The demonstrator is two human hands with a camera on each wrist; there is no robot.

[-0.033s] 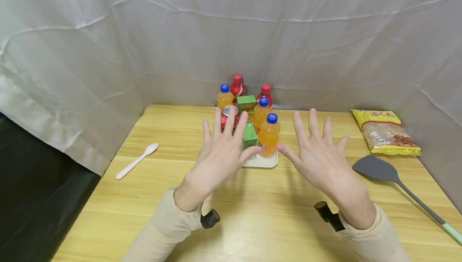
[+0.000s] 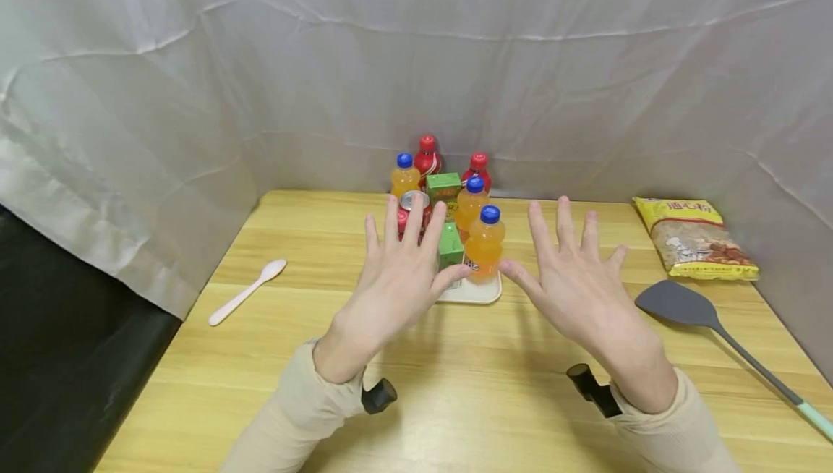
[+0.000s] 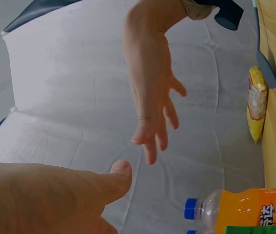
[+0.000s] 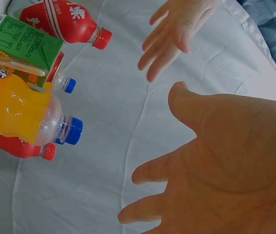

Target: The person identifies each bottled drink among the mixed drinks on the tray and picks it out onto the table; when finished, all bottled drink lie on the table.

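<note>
Both hands are held up over the table with fingers spread and nothing in them. In the head view my left hand (image 2: 393,281) overlaps the left part of a group of drinks. My right hand (image 2: 579,285) is to the right of that group. Between the two thumbs stands an orange soda bottle (image 2: 484,249) with a blue cap, at the front of a white tray (image 2: 478,293). Behind it are another orange bottle (image 2: 470,209), green drink cartons (image 2: 445,187), a red can (image 2: 426,205) partly hidden by my left fingers, and red-capped bottles (image 2: 427,156).
A pale pink spoon (image 2: 249,292) lies on the wooden table (image 2: 455,386) at the left. To the right are a yellow bag of dry food (image 2: 696,238) and a grey spatula (image 2: 680,304) with a mint handle end. Grey cloth (image 2: 416,82) hangs behind the table.
</note>
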